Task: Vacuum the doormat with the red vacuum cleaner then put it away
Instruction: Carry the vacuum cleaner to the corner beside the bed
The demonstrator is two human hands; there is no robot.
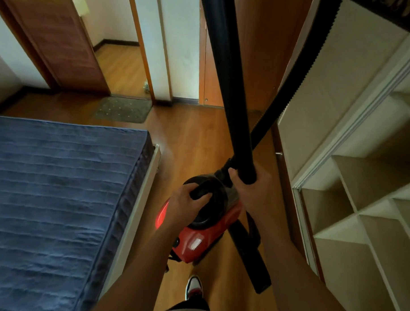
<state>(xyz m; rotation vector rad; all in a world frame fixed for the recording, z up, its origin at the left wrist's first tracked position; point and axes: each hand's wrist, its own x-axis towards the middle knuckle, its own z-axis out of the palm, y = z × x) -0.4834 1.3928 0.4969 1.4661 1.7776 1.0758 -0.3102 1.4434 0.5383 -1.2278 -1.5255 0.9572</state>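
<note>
Red vacuum cleaner [196, 238], black handle in left hand [186, 201], wand [229, 86] in right hand [254, 192].

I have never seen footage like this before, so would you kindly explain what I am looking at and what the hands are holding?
There is one picture, from a camera worn on a person's head, looking forward and down, so the two bare arms reach in from below. The left hand has its grip on the black carry handle of the red vacuum cleaner. The right hand grips the black tube, which rises out of the picture; the ribbed hose curves beside it. A bed with a blue mattress is on the left and open white shelves on the right. The dark doormat lies ahead on the wooden floor, by a doorway. A shoe shows at the bottom.
</note>
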